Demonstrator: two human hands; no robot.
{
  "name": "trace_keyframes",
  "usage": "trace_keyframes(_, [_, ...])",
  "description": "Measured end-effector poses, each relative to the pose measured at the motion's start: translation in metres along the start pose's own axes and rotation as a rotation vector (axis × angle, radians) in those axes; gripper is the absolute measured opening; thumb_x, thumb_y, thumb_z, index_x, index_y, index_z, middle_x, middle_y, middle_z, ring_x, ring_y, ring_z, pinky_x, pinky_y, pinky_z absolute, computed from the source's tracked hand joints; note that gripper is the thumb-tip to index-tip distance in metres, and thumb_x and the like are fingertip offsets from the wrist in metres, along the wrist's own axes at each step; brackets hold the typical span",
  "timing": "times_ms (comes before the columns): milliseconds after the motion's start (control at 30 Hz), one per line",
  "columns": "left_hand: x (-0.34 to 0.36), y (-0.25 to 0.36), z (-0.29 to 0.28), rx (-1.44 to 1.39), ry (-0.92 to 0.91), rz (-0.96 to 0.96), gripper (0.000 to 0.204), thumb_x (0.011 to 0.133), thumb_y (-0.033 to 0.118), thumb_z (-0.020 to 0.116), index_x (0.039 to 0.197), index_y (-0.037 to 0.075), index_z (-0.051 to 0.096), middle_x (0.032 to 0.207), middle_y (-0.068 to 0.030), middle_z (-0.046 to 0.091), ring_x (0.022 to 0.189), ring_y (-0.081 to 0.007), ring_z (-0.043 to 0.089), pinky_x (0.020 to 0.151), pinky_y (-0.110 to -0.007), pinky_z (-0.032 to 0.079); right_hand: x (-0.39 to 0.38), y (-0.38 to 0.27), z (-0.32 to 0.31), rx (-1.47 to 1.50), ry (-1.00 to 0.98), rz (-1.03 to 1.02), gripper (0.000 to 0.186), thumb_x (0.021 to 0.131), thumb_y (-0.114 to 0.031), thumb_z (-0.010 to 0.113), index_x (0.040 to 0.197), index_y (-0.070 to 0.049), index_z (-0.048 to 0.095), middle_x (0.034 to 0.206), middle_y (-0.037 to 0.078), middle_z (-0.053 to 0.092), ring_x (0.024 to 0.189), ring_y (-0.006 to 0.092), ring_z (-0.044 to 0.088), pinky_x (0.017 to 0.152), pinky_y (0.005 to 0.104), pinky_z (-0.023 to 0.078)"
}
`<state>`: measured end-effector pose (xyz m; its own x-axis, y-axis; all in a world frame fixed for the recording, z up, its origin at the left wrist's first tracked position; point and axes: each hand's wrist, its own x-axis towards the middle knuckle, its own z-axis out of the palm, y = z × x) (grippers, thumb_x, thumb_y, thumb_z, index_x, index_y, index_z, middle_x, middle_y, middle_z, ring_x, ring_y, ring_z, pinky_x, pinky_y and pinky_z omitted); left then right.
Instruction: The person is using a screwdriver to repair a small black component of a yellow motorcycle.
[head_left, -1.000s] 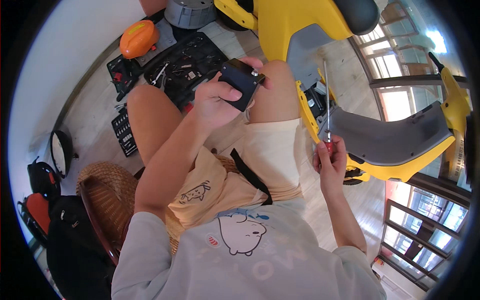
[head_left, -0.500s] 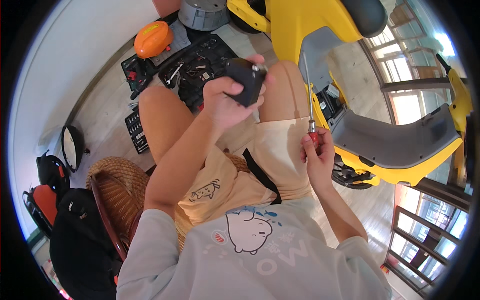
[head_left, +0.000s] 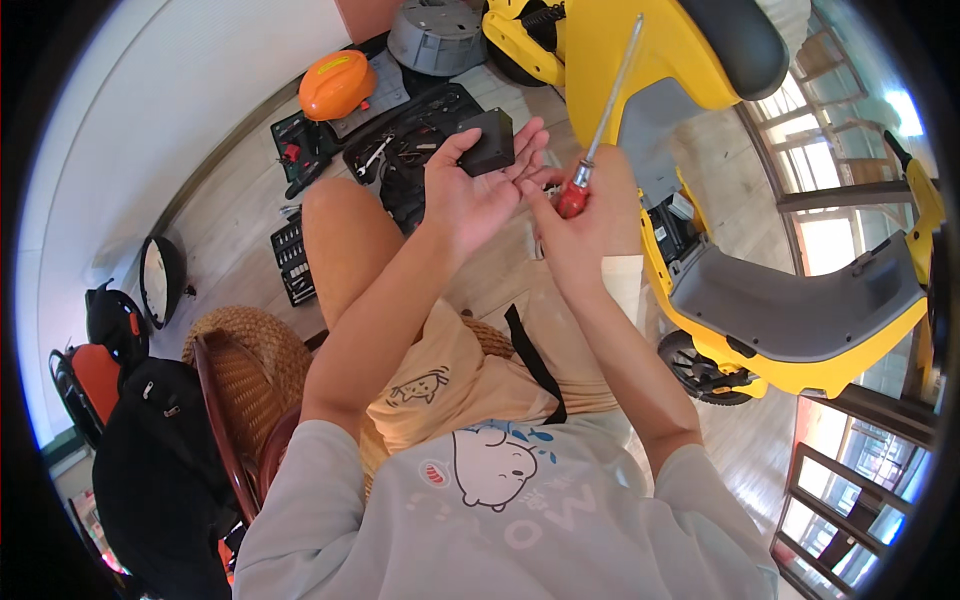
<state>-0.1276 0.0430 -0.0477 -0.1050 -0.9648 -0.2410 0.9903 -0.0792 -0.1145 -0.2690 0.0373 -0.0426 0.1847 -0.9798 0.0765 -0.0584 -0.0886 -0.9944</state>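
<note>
My left hand (head_left: 470,195) is turned palm up at the centre, holding a small black box (head_left: 487,140) between thumb and palm, its fingers partly spread. Just right of it, my right hand (head_left: 565,225) grips a screwdriver (head_left: 573,197) by its red handle, the long steel shaft pointing up across the yellow scooter body (head_left: 665,45). The fingertips of both hands are very near each other; whether they touch I cannot tell. Both forearms reach over my lap.
Beyond my knees lie an open black tool case (head_left: 405,185), socket set (head_left: 293,265), orange helmet (head_left: 335,80) and grey container (head_left: 430,35). At right is another yellow-and-grey scooter section (head_left: 770,305). At left stand a wicker chair (head_left: 245,385), black backpack (head_left: 150,480) and round mirror (head_left: 158,280).
My right hand has moved up and left with the screwdriver, now beside my left hand, the shaft tilting rightward. My left hand has turned more palm up, changing the box's angle.
</note>
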Motion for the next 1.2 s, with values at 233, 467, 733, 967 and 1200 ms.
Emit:
trace_keyframes(233, [0.002,0.020,-0.001,-0.350,-0.077,-0.019,0.063,0.089,0.023,0.048,0.140,-0.010,0.030,0.144,-0.0206,0.045,0.141,-0.0362,0.034,0.119,-0.050,0.024,0.017,0.031,0.005,0.171,0.051,-0.018,0.022,0.089,-0.009,0.070,0.099,-0.004,0.051,0.080,0.003,0.060,0.051,0.0072,0.051,0.045,0.0222,0.041])
trace_keyframes(467, [-0.010,0.056,0.007,0.278,-0.156,0.314,0.043,0.084,0.025,0.058,0.121,0.002,0.055,0.112,-0.0169,0.059,0.104,-0.0325,0.054,0.091,-0.045,0.043,0.032,0.049,-0.015,0.287,0.208,0.008,0.018,0.094,-0.012,0.065,0.091,-0.006,0.048,0.078,0.005,0.060,0.048,0.0081,0.051,0.042,0.0232,0.039])
trace_keyframes(733, [-0.017,0.058,0.019,0.597,-0.130,0.515,0.031,0.086,0.015,0.060,0.114,0.002,0.059,0.087,-0.0105,0.062,0.076,-0.0221,0.058,0.067,-0.033,0.049,0.031,0.052,-0.056,0.124,0.229,-0.038,0.022,0.096,-0.014,0.063,0.089,-0.007,0.043,0.073,0.010,0.061,0.045,0.0068,0.048,0.041,0.0208,0.038])
trace_keyframes(967, [-0.010,0.083,0.019,0.499,-0.209,0.489,0.030,0.090,0.009,0.058,0.117,-0.002,0.057,0.104,-0.0167,0.061,0.092,-0.0269,0.062,0.081,-0.035,0.055,0.039,0.057,-0.062,0.120,0.339,-0.057,0.023,0.095,-0.013,0.063,0.088,-0.007,0.042,0.071,0.009,0.058,0.042,0.0072,0.047,0.038,0.0215,0.036])
trace_keyframes(1200, [-0.014,0.101,0.025,0.405,-0.253,0.635,0.034,0.092,0.007,0.055,0.124,-0.005,0.051,0.120,-0.0227,0.057,0.106,-0.0318,0.061,0.092,-0.039,0.056,0.036,0.063,-0.058,0.138,0.380,0.026,0.022,0.093,-0.009,0.064,0.087,-0.006,0.043,0.069,0.007,0.057,0.043,0.0080,0.047,0.038,0.0225,0.036])
